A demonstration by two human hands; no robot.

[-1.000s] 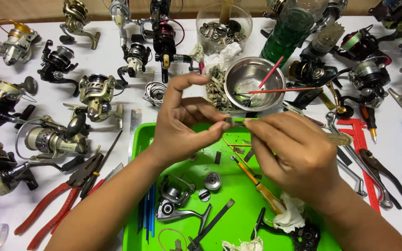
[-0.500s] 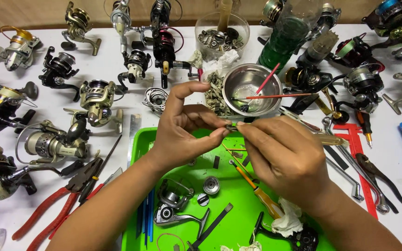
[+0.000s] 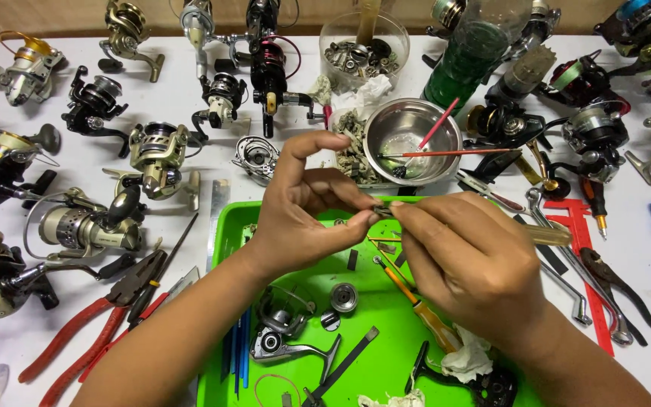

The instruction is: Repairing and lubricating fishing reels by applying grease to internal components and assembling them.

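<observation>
Above the green tray, my left hand and right hand meet, fingers of both pinched narrow on a small dark part between the fingertips. Behind it sits a steel bowl on the white counter. A yellow-handled screwdriver lies in the tray.

A white table bears fishing reels, red pliers and a green tray.
</observation>
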